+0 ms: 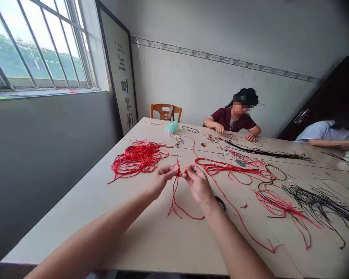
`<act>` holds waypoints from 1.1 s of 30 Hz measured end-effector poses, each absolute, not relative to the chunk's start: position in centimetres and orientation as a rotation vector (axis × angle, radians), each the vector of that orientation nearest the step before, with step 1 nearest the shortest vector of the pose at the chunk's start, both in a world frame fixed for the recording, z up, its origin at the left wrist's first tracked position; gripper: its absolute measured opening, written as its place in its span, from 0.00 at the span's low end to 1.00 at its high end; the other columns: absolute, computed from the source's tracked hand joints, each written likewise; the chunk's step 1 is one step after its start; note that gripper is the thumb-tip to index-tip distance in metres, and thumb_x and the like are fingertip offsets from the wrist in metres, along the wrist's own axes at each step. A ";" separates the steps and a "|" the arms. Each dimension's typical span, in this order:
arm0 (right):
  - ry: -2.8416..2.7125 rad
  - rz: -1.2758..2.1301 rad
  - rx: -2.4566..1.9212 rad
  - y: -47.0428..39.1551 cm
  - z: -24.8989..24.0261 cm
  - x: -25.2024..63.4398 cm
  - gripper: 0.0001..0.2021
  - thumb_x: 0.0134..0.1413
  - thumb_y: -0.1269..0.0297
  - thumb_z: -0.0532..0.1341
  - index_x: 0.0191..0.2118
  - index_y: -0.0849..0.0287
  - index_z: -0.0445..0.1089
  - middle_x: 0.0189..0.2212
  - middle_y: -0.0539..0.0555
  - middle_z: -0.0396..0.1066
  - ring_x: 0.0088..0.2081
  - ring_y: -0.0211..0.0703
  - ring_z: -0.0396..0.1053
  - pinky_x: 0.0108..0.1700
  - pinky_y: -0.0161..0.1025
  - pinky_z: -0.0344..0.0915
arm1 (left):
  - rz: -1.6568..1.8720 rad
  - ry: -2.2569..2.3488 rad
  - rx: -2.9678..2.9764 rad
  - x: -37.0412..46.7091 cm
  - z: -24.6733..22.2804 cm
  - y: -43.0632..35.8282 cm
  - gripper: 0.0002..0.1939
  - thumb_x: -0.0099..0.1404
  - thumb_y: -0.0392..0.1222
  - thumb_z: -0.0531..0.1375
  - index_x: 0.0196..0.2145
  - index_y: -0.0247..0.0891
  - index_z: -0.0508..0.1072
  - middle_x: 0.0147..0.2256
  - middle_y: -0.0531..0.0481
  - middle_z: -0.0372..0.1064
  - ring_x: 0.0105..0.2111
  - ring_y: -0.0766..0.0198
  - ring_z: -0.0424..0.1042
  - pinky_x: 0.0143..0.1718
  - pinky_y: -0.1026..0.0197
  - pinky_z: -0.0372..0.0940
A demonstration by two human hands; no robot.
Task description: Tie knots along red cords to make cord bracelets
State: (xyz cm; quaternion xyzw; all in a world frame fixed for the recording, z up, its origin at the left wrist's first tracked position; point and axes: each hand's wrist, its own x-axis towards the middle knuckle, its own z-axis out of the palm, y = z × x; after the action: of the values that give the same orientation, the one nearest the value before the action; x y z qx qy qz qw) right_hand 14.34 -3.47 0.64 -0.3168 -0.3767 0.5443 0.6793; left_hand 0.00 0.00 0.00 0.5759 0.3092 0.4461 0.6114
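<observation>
My left hand (165,175) pinches a red cord (175,192) near its knotted upper part, over the middle of the table. Close to its right, my right hand (195,179) is closed, thumb against fingers, on a thin strand of red cord that runs between the two hands. Loose ends of the cord hang below my hands, and one curves right toward my right wrist. A large tangled pile of red cords (139,157) lies just left of my hands. More red cords (221,166) stretch out to the right.
Black cords (322,205) lie on the white table (90,217) at the right, with a black bundle (267,152) farther back. A green bag (172,127) rests near the far edge, before a wooden chair (165,112). A person (235,118) sits opposite; another (328,133) is at right.
</observation>
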 end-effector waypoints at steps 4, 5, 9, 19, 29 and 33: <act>-0.827 1.199 -0.696 -3.4 0.9 14.9 0.08 0.42 0.66 0.66 0.27 0.59 0.66 0.26 0.48 0.65 0.26 0.32 0.62 0.32 0.33 0.62 | 1.031 0.629 1.321 0.6 0.0 -0.6 0.11 0.58 0.47 0.59 0.30 0.35 0.73 0.31 0.46 0.74 0.35 0.62 0.68 0.38 0.61 0.55; -0.819 1.198 -0.693 -3.4 0.9 15.0 0.08 0.42 0.65 0.66 0.27 0.59 0.65 0.26 0.48 0.66 0.26 0.32 0.62 0.32 0.33 0.62 | 1.021 0.607 1.316 0.7 0.0 -0.8 0.12 0.58 0.48 0.59 0.30 0.35 0.73 0.31 0.46 0.74 0.35 0.62 0.68 0.39 0.61 0.55; -0.793 1.202 -0.707 -3.5 1.0 15.2 0.09 0.42 0.66 0.67 0.27 0.59 0.65 0.26 0.47 0.66 0.26 0.31 0.63 0.32 0.33 0.62 | 0.981 0.533 1.283 0.8 0.1 -1.3 0.13 0.60 0.48 0.57 0.31 0.35 0.74 0.33 0.45 0.73 0.36 0.62 0.68 0.39 0.61 0.56; -0.883 1.099 -0.814 -3.9 0.9 14.9 0.09 0.44 0.64 0.65 0.29 0.59 0.64 0.27 0.48 0.68 0.26 0.32 0.65 0.34 0.34 0.63 | 0.963 0.600 1.209 0.9 -0.1 -1.5 0.10 0.53 0.45 0.63 0.29 0.36 0.73 0.28 0.50 0.72 0.30 0.67 0.66 0.32 0.65 0.52; -1.587 0.364 -1.173 -4.4 1.6 15.7 0.07 0.52 0.64 0.57 0.35 0.56 0.72 0.34 0.54 0.71 0.37 0.43 0.67 0.42 0.40 0.62 | 1.095 0.650 1.293 -0.4 1.5 -0.5 0.10 0.51 0.45 0.64 0.28 0.35 0.73 0.26 0.52 0.70 0.30 0.67 0.66 0.38 0.63 0.59; -1.625 0.477 -1.210 -4.3 1.8 16.0 0.08 0.51 0.64 0.58 0.34 0.57 0.74 0.31 0.54 0.72 0.36 0.43 0.67 0.41 0.39 0.62 | 1.067 0.716 1.433 -0.8 1.6 -0.2 0.12 0.52 0.47 0.63 0.30 0.34 0.73 0.29 0.49 0.71 0.31 0.65 0.67 0.35 0.63 0.60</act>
State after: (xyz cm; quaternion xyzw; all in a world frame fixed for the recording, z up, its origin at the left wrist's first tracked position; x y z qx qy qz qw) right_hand 16.00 -4.33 1.78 -0.5015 -0.6736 0.1975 0.5057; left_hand -0.82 -0.20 1.58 0.6110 0.3053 0.4548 0.5715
